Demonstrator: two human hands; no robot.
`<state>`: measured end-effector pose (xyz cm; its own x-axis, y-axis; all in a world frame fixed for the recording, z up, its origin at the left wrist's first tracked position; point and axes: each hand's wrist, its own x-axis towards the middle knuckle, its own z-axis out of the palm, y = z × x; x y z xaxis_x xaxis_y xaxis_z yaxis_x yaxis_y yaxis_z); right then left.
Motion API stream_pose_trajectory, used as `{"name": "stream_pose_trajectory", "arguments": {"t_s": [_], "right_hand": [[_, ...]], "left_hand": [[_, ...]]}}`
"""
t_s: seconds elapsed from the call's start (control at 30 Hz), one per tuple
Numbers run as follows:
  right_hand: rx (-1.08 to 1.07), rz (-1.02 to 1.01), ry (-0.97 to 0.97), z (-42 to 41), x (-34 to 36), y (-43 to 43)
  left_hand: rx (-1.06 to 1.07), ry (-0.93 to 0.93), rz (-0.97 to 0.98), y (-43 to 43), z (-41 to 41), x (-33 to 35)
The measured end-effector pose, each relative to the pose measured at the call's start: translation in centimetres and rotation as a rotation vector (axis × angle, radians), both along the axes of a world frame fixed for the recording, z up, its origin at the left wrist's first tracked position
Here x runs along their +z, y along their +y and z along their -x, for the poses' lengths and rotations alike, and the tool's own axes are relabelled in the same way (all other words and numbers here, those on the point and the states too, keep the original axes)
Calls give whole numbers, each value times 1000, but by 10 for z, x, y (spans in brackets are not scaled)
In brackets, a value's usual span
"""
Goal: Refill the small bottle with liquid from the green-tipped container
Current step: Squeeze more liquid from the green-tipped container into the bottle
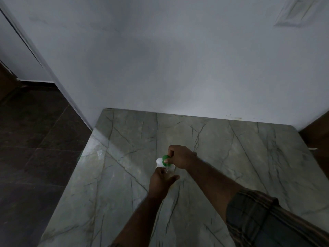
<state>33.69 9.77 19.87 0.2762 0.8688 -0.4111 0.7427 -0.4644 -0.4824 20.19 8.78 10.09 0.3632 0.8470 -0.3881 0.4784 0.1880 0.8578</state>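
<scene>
The small clear plastic bottle [169, 172] is near the middle of the grey-green veined marble table [231, 157], and the left hand [159, 180] grasps it. Just above it, the right hand [179, 156] grips the white container with green tip [160, 161]. A pale wall [160, 59] stands behind.

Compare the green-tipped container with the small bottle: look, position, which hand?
The green-tipped container is opaque white with green; the small bottle is clear. The container sits just above the bottle. The right hand grips the container; the left hand holds the bottle. Both are over the table.
</scene>
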Motion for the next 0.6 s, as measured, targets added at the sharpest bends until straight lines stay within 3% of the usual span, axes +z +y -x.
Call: {"name": "stream_pose_trajectory", "arguments": {"t_s": [0.6], "right_hand": [[8,-10,-4,-6,8,9]], "left_hand": [[-5,-13,-26,0,-2,10]]}}
